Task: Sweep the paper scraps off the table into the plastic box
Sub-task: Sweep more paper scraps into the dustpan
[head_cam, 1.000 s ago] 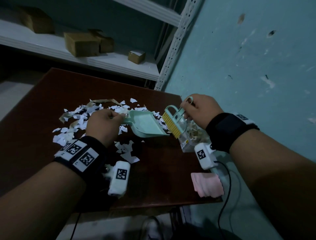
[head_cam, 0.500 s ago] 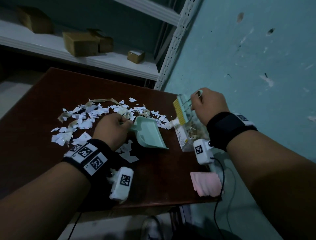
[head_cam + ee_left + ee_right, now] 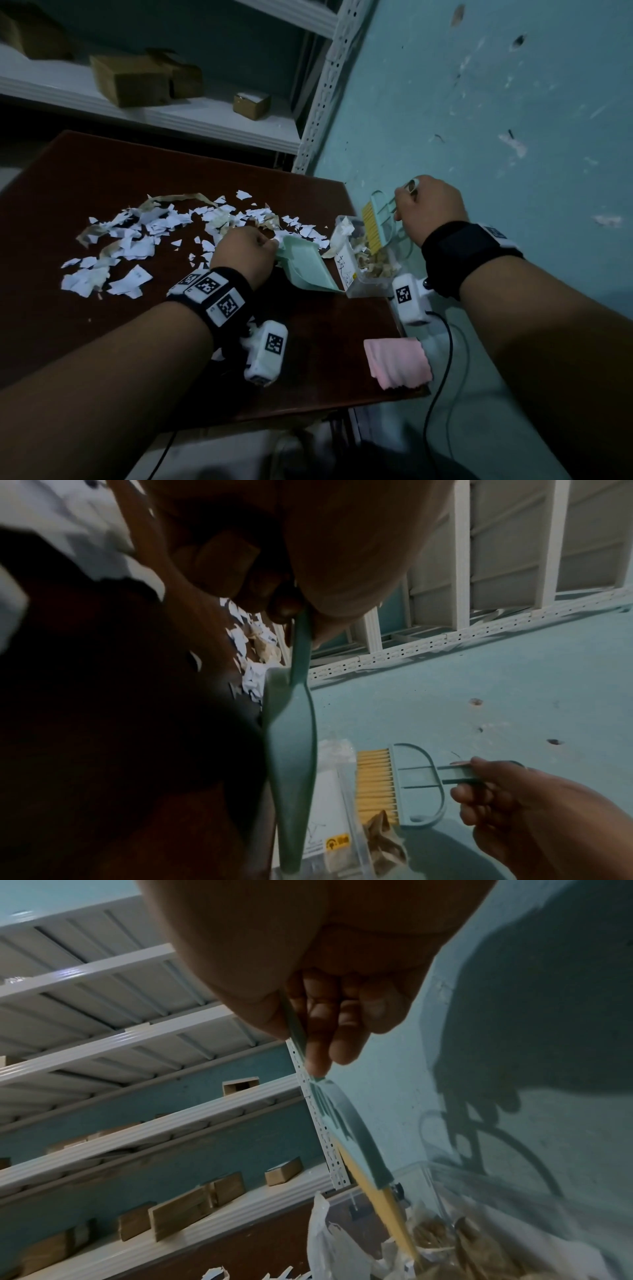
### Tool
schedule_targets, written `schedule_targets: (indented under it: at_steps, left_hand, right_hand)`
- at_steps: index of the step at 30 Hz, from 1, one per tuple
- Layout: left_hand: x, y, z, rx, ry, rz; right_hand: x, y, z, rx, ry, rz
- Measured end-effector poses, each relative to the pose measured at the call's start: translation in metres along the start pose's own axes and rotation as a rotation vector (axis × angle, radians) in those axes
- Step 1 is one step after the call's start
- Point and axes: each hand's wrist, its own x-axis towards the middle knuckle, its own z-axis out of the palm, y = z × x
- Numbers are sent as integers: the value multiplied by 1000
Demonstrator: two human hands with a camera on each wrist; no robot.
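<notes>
Plastic box (image 3: pixel 359 274) holding brownish, seemingly paper scraps (image 3: pixel 373 265), brush (image 3: pixel 375 222) above

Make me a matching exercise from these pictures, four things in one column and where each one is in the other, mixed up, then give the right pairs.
Things:
1. brush
2. dustpan
3. pink cloth
4. paper scraps

Places:
A. lying at the table's near right corner
B. spread over the middle of the table
C. held in the right hand, bristles over the plastic box
D. held in the left hand, beside the plastic box

Pairs: 1-C, 2-D, 3-A, 4-B
</notes>
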Motion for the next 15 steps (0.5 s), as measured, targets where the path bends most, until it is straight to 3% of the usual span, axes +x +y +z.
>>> schedule_targets:
  at_steps: [8,15]
  left_hand:
    - [-1,5,10,-153,-24,4]
    - [-6,14,-2,-113,27,136]
  right_hand:
    - [-1,11,-4,73,-1,31]
    - [-10,11,-8,187,37,11]
